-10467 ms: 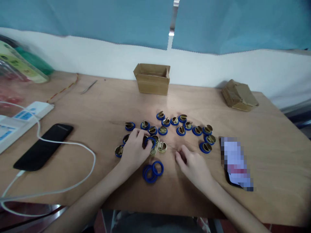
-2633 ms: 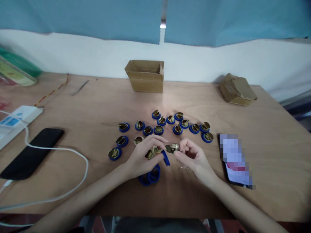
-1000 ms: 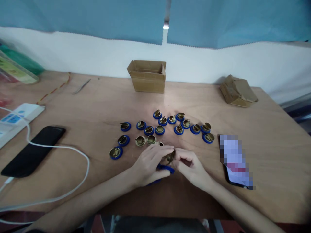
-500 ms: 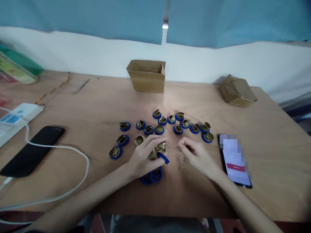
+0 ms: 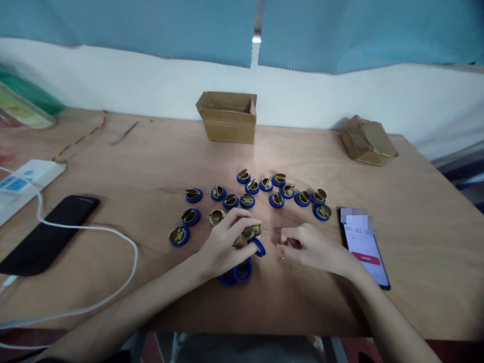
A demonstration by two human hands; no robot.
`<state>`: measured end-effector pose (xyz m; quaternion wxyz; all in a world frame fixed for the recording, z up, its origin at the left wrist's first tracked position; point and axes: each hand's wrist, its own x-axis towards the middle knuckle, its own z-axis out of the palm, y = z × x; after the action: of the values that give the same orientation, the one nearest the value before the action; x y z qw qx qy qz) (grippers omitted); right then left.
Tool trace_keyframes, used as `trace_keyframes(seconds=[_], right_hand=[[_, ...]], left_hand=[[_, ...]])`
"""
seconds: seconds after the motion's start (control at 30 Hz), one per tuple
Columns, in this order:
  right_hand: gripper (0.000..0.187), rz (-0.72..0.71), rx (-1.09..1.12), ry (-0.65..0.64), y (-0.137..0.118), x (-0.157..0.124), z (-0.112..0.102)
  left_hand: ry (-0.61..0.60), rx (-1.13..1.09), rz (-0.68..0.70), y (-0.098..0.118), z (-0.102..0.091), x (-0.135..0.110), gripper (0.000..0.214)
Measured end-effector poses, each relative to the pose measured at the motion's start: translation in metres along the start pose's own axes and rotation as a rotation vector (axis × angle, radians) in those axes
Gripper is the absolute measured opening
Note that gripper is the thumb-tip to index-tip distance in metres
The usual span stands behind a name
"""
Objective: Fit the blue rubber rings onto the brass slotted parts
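My left hand (image 5: 227,241) is closed round a brass-coloured metal fitting (image 5: 252,231), with a blue ring (image 5: 259,247) at its thumb. More brass pieces lie partly hidden under this hand. My right hand (image 5: 310,247) is down at the table, thumb and fingertips pinched together. A thin wire ring (image 5: 285,261) lies just below those fingertips. Whatever the pinch holds is too small to make out. Several blue rings (image 5: 242,271) are grouped below my left wrist. Beyond both hands, several brass fittings seated in blue rings (image 5: 247,200) are spread over the table.
An open cardboard box (image 5: 229,126) stands at the back, a second carton (image 5: 367,141) at back right. A lit phone (image 5: 365,252) lies right of my right hand. At left are a black phone (image 5: 51,234), a white cable (image 5: 94,229), a power strip (image 5: 30,184) and tweezers (image 5: 124,133).
My right hand has lowered slightly toward the wire rings, and its fingertips now cover the upper one. The fitting and blue ring in my left hand have tilted a little.
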<state>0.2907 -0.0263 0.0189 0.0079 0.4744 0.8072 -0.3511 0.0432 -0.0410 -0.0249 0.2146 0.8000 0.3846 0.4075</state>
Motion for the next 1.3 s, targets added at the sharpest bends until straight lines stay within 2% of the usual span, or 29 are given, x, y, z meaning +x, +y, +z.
trace_keyframes(seconds=[0.1, 0.3, 0.43, 0.63, 0.8, 1.03, 1.3], right_hand=[[0.012, -0.006, -0.003, -0.019, -0.001, -0.002, -0.001], [0.037, -0.047, -0.075, 0.013, -0.001, -0.002, 0.000], [0.047, -0.083, -0.045, 0.017, 0.003, -0.002, 0.002], [0.055, -0.069, -0.040, 0.059, 0.003, -0.001, 0.006], [0.050, -0.123, 0.025, 0.159, -0.003, 0.003, 0.009], [0.050, -0.196, 0.092, 0.235, -0.005, 0.007, 0.017], [0.051, -0.172, 0.134, 0.329, -0.006, 0.008, 0.020]], left_hand=[[-0.069, -0.033, 0.023, -0.002, 0.000, 0.000, 0.038], [-0.279, 0.061, 0.210, 0.000, -0.003, 0.002, 0.028], [-0.375, 0.114, 0.230, 0.001, -0.006, 0.005, 0.023], [-0.398, 0.124, 0.214, -0.001, -0.006, 0.006, 0.023], [-0.403, 0.168, 0.217, -0.003, -0.004, 0.004, 0.025], [-0.362, 0.197, 0.233, -0.005, -0.002, 0.002, 0.022], [-0.332, 0.129, 0.224, -0.004, -0.005, 0.006, 0.020]])
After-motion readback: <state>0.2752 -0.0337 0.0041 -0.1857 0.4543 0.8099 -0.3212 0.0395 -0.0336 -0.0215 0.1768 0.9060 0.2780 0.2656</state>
